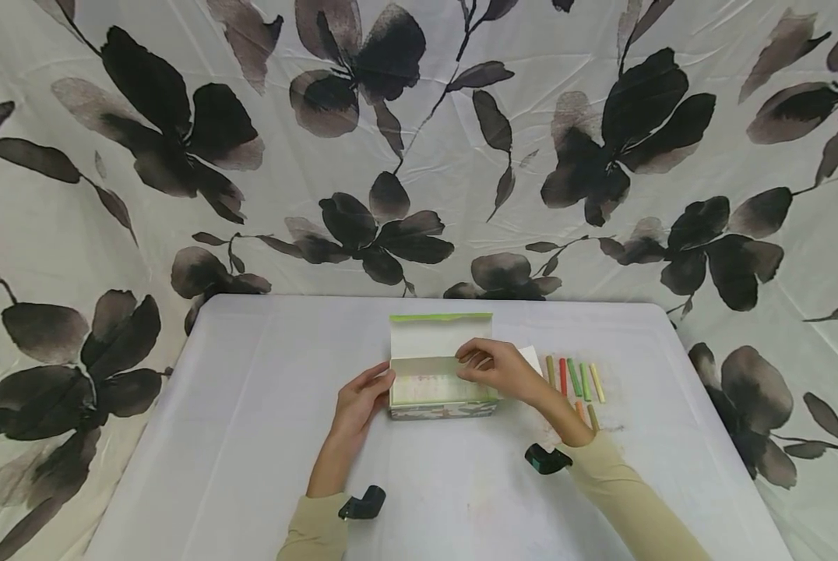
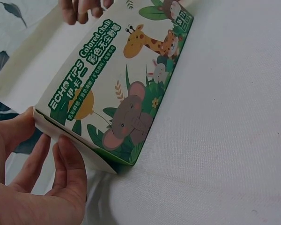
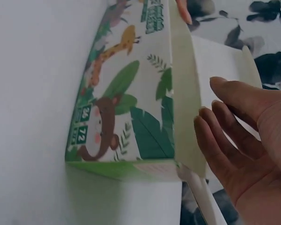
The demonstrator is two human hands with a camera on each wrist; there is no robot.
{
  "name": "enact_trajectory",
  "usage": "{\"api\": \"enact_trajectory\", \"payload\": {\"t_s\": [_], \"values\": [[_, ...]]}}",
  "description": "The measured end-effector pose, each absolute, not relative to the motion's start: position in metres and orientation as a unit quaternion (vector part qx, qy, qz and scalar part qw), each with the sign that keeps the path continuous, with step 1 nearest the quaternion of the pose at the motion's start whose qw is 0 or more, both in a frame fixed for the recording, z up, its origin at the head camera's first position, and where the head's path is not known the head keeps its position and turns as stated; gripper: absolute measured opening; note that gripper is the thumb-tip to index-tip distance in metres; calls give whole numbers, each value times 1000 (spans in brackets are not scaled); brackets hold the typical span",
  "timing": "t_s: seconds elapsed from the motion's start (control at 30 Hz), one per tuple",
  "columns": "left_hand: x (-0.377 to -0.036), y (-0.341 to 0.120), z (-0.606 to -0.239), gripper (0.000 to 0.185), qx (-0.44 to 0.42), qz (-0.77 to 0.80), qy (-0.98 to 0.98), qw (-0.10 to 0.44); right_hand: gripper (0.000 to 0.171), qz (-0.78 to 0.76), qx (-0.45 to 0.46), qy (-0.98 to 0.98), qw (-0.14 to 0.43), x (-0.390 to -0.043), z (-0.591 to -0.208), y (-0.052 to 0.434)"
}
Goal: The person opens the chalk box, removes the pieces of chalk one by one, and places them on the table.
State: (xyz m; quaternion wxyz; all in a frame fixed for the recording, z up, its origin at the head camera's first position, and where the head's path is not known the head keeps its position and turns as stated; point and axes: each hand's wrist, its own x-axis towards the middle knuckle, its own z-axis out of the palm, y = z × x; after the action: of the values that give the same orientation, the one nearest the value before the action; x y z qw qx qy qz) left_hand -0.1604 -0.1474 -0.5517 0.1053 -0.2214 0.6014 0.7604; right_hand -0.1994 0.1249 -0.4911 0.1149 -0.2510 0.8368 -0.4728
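A colored chalk box (image 1: 441, 411), printed with cartoon animals, sits on the table with its lid (image 1: 438, 336) raised at the back. My left hand (image 1: 363, 401) holds the box's left end, thumb at the top corner and fingers against the side flap, as the left wrist view shows. Over the box's right part hovers my right hand (image 1: 503, 370), its fingers loosely bent. Nothing shows between its thumb and fingers in the right wrist view. Inside the box, pale pinkish contents (image 1: 422, 387) are too small to make out.
Right of the box, several chalk sticks lie side by side, among them a red chalk (image 1: 563, 377) and a yellow chalk (image 1: 597, 383). An orange chalk (image 1: 579, 410) lies nearer. A white piece (image 1: 531, 358) is partly behind my right hand. Floral cloth (image 1: 363, 156) hangs behind the white table (image 1: 265, 436).
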Motion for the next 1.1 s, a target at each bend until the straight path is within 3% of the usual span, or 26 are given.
{"api": "enact_trajectory", "payload": {"t_s": [0.5, 0.73, 1.1], "values": [[-158, -148, -551, 42, -220, 764, 597, 100, 31, -444, -322, 815, 185, -201, -515, 97], [-157, -147, -550, 43, -222, 763, 599, 102, 23, -397, -354, 826, 186, -206, -524, 85], [-156, -147, -548, 43, -222, 764, 598, 99, 9, -329, -378, 818, 282, -217, -527, 72]]}}
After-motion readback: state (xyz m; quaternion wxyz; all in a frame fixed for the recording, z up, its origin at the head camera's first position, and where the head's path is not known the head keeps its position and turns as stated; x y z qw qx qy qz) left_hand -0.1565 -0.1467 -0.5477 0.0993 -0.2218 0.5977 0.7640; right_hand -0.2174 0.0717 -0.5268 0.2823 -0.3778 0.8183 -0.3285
